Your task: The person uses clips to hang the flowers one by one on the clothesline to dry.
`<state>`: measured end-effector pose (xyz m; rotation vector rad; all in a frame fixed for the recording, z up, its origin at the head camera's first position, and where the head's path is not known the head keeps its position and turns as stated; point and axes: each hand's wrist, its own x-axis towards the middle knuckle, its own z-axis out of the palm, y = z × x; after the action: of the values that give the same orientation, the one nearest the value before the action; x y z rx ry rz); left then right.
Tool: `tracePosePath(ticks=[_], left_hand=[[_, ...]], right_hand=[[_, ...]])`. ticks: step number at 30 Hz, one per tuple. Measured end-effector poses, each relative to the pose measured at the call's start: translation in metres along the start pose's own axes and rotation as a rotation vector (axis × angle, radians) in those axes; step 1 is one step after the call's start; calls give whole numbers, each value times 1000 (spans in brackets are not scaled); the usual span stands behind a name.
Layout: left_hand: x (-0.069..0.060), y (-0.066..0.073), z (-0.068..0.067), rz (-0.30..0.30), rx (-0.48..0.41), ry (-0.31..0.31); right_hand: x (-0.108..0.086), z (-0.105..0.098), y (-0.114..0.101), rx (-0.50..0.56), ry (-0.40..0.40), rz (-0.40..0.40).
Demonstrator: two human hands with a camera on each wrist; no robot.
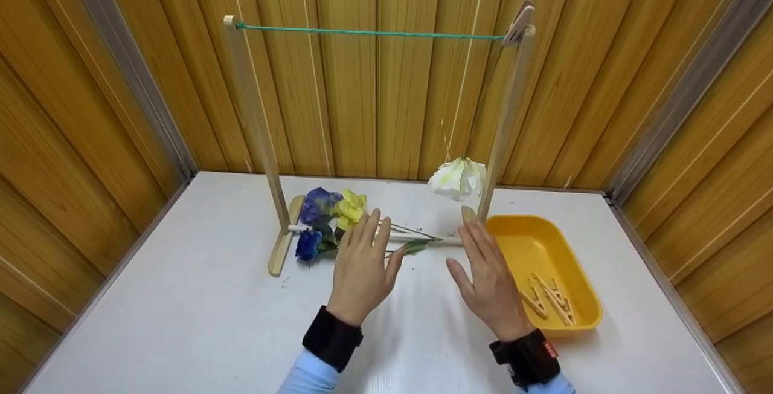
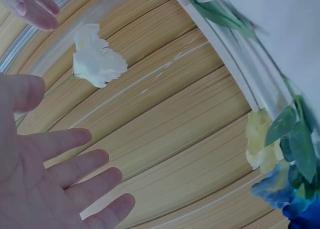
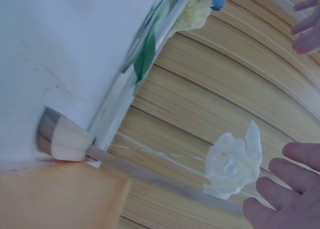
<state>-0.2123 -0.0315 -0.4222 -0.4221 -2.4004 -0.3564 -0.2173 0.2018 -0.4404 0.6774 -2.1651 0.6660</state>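
My left hand (image 1: 365, 273) is held above the table with its fingers extended and nothing in it. Facing it, my right hand (image 1: 490, 282) hovers beside the yellow tray, also holding nothing. A white artificial flower (image 1: 457, 177) hangs head down at the right end of a green string (image 1: 374, 32), where a clothespin (image 1: 519, 24) is clipped. Left of and beyond my left hand, a yellow flower (image 1: 350, 208), a purple flower (image 1: 317, 203) and a blue flower (image 1: 308, 245) lie across the base of the wooden frame. Green leaves (image 2: 302, 141) and stems show in the left wrist view.
Two wooden posts, left (image 1: 264, 134) and right (image 1: 507, 116), hold up the string. Several wooden clothespins (image 1: 558, 304) lie in the yellow tray (image 1: 589, 288) at the right. Wood-patterned panels (image 1: 404, 104) close off the back and sides of the white table (image 1: 181, 309).
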Motion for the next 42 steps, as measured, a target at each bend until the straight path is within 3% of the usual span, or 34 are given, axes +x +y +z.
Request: tracePosePath(ticks=[6, 13, 18, 25, 37, 42], left_hand=[[-15, -1, 15, -15, 16, -53], [-25, 0, 26, -49, 27, -111], [-30, 1, 30, -65, 26, -151], [-34, 2, 31, -80, 14, -157], [-35, 13, 34, -56, 1, -181], [-35, 15, 35, -59, -11, -207]], right_hand=[[-14, 4, 0, -38, -69, 102], [-20, 5, -3, -52, -226, 228], [-23, 3, -3, -79, -315, 272], [-25, 3, 0, -84, -328, 272], [-23, -8, 7, -86, -328, 284], [-21, -13, 10, -71, -363, 325]])
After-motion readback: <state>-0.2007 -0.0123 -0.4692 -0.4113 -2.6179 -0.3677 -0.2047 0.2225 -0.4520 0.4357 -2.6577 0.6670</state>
